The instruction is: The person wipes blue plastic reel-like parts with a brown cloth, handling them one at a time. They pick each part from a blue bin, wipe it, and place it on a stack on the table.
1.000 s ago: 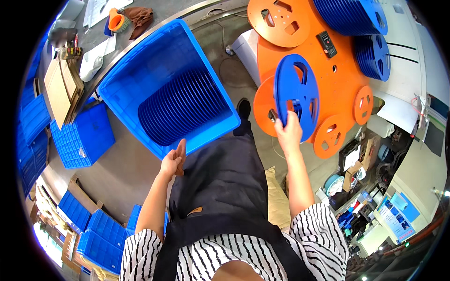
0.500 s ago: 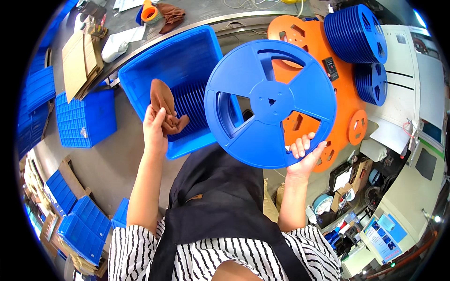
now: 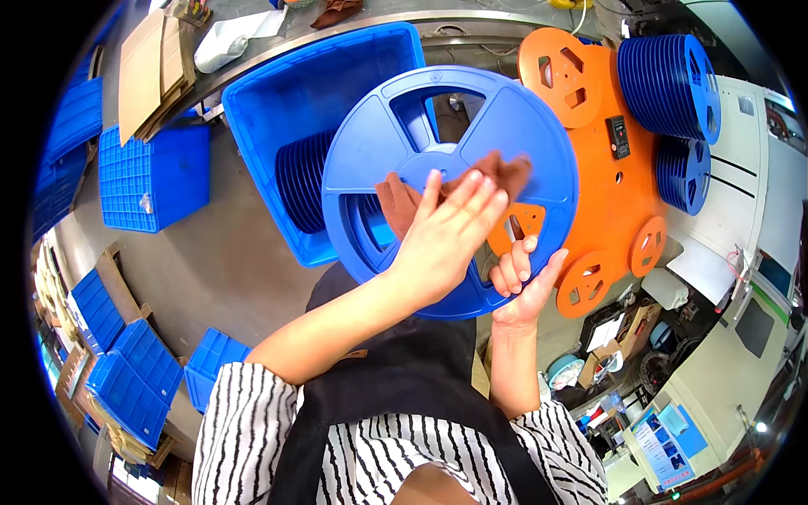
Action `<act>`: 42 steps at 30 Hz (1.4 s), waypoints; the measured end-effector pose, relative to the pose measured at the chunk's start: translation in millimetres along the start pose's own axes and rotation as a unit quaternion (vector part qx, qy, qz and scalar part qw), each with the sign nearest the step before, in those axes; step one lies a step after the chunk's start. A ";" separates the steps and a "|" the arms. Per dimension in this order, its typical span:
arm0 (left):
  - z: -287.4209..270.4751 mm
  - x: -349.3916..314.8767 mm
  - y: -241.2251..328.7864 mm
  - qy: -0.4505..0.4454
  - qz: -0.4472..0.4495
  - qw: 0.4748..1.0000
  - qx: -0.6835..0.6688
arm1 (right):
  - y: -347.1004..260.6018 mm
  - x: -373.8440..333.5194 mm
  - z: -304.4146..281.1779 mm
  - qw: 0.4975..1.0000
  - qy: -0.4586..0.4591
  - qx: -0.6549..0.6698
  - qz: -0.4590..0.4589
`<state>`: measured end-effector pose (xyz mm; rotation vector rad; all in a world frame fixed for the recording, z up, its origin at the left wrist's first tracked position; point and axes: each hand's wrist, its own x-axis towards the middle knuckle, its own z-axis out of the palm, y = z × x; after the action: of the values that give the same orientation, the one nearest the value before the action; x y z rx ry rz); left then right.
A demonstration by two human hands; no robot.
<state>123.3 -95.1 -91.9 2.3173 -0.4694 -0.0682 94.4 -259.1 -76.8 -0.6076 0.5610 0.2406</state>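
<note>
In front of my body, a large blue plastic reel (image 3: pixel 358 160) with cut-out windows faces me, slightly tilted. My right hand (image 3: pixel 523 286) grips it by the lower right rim, fingers through a window and thumb outside. Across the reel's middle lies my left hand (image 3: pixel 446 240), fingers extended, pressing a brown cloth (image 3: pixel 397 204) to the face. The cloth's far end is smeared by motion and hides part of the hub. Behind the reel, a blue bin (image 3: pixel 324 76) holds a row of blue reels (image 3: pixel 296 181) standing on edge.
On the right, an orange stand (image 3: pixel 602 177) carries a small black device (image 3: pixel 618 137), orange discs (image 3: pixel 581 286) and two stacks of blue reels (image 3: pixel 665 88). A metal-edged table (image 3: pixel 370 21) runs along the back, with cardboard sheets (image 3: pixel 143 71) at its left. Blue crates (image 3: pixel 172 177) stand on the floor.
My left hand has swung right from beside the bin and brought the cloth onto the reel's face. The reel has shifted a little left and down in my right hand.
</note>
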 end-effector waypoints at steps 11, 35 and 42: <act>-32.0 -56.8 -147.6 -0.049 -0.095 0.994 -0.012 | -15.8 45.8 -19.7 0.998 0.029 0.051 -0.001; -80.7 -161.0 -156.9 0.176 -0.402 0.621 -0.650 | -21.3 40.0 -27.0 0.930 0.124 -0.345 -0.034; -73.4 -151.5 -169.9 0.126 -0.397 0.633 -0.652 | -26.2 15.0 -41.0 0.923 0.155 -0.348 -0.055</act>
<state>49.1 117.8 -171.6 0.8519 0.6517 -0.3648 99.1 -303.9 -100.7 -1.3831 0.7456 0.2373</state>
